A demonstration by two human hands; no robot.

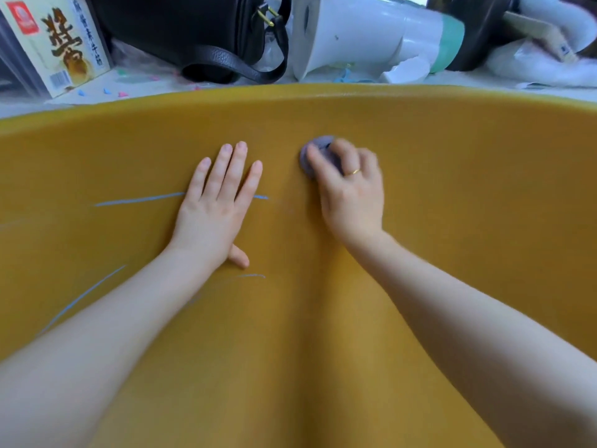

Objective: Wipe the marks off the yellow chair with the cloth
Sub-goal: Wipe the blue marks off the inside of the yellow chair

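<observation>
Yellow chair [452, 195] right under me. My left hand [213, 215] flat on it, fingers straight, covering blue mark [139, 199]. My right hand [350, 189] gripping bunched purple cloth [315, 153], just right of left hand.

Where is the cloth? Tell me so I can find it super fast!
Look at the big yellow chair that fills most of the picture. Two hands rest on it; the right hand, the one wearing a gold ring, holds the cloth bunched under its fingers. It is a small greyish-purple wad, the only purple thing on the yellow, unlike the thin blue marks near the left hand.
</observation>
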